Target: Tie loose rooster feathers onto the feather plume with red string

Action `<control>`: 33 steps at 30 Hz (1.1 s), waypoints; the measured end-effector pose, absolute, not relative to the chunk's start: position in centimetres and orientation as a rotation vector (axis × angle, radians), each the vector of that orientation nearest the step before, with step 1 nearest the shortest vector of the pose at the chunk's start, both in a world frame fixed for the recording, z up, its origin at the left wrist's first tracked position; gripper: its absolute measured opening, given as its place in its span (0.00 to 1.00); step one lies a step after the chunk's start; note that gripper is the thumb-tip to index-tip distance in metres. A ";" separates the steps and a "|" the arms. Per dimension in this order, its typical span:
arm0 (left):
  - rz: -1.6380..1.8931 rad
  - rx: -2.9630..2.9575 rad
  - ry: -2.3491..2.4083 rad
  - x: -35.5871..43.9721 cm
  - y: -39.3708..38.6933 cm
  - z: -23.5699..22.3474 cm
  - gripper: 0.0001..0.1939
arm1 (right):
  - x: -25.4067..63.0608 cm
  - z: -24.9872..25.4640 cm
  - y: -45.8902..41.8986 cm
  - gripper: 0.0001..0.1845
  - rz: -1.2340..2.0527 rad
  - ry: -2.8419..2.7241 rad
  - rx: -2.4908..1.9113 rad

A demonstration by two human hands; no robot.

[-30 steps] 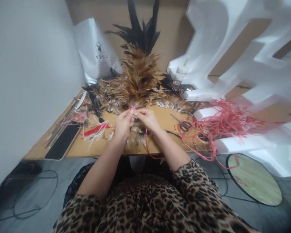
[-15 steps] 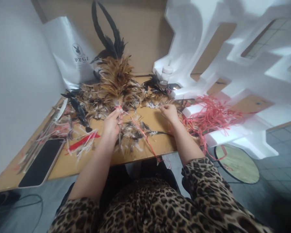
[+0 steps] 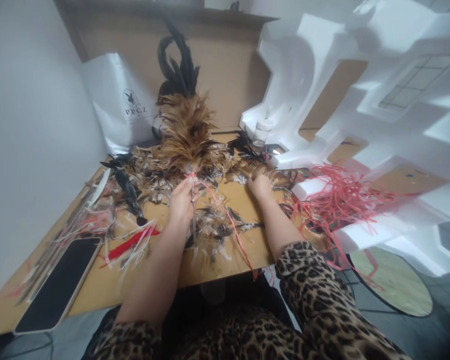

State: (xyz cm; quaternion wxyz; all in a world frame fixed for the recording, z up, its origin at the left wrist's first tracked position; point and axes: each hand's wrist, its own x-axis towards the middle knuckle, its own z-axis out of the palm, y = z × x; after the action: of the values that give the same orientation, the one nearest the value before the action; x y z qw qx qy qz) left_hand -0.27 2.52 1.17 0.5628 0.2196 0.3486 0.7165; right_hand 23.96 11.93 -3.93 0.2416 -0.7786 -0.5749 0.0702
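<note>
My left hand (image 3: 183, 201) is closed around the bottom of an upright feather duster (image 3: 189, 127), brown and bushy with long black plumes on top. Red string (image 3: 192, 175) circles its base, and a loose pink strand (image 3: 230, 215) trails from there to the table's front edge. At the brown feathers (image 3: 243, 172) lying right of the duster, my right hand (image 3: 260, 187) has its fingers bent together among them. Whether a feather is between those fingertips is hidden. A small heap of pale and dark feathers (image 3: 213, 222) lies between my forearms.
A phone (image 3: 60, 285) and a red strip (image 3: 131, 245) lie at the left. Behind stand a silver bag (image 3: 116, 105) and a lidded jar (image 3: 262, 132). Tangled pink string (image 3: 345, 200) drapes over white foam pieces (image 3: 360, 235) at the right; a round green disc (image 3: 393, 282) is below.
The view has tilted up, so everything sits lower. My right hand has pushed a little deeper into the feathers on the right. My left hand keeps its hold on the duster.
</note>
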 end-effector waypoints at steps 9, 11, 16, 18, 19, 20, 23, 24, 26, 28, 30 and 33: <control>1.809 0.543 0.822 -0.9 1.7 1.3 0.17 | 24.3 -1.0 10.5 0.11 0.956 -1.001 -1.310; 1.819 0.567 0.837 -0.7 1.5 1.4 0.17 | 23.0 0.3 9.5 0.14 1.266 -0.966 -1.019; 1.846 0.634 0.868 0.0 1.2 1.4 0.16 | 17.1 3.3 6.0 0.20 1.519 -1.216 -0.798; 1.855 0.655 0.868 0.2 1.1 1.4 0.15 | 15.0 4.2 4.9 0.19 1.321 -1.411 -0.813; 1.860 0.666 0.866 0.3 1.1 1.4 0.15 | 14.2 4.5 4.6 0.18 1.192 -1.520 -0.816; 1.868 0.677 0.862 0.4 1.0 1.4 0.14 | 13.5 4.7 4.3 0.18 1.064 -1.613 -0.814; 1.878 0.715 0.855 0.6 1.0 1.3 0.13 | 12.5 4.9 4.0 0.18 0.843 -1.745 -0.813; 1.875 0.724 0.859 0.7 1.0 1.2 0.13 | 12.4 4.8 4.0 0.17 0.810 -1.745 -0.815; 1.872 0.734 0.872 0.9 0.9 1.1 0.13 | 12.4 4.6 4.1 0.17 0.764 -1.742 -0.820; 1.872 0.749 0.879 1.0 0.9 1.0 0.14 | 12.5 4.4 4.1 0.16 0.737 -1.743 -0.817; 1.867 0.775 0.869 1.2 0.8 1.0 0.14 | 12.6 4.3 4.2 0.17 0.722 -1.749 -0.804; 1.858 0.795 0.829 1.3 0.6 0.9 0.12 | 12.9 4.1 4.3 0.17 0.694 -1.749 -0.753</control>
State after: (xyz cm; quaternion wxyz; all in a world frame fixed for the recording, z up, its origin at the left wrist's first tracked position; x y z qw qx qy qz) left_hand 1.26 0.57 0.95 0.4603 0.3232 0.3369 0.7550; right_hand 12.86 4.34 4.15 0.5291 -0.3151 -0.7322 0.2908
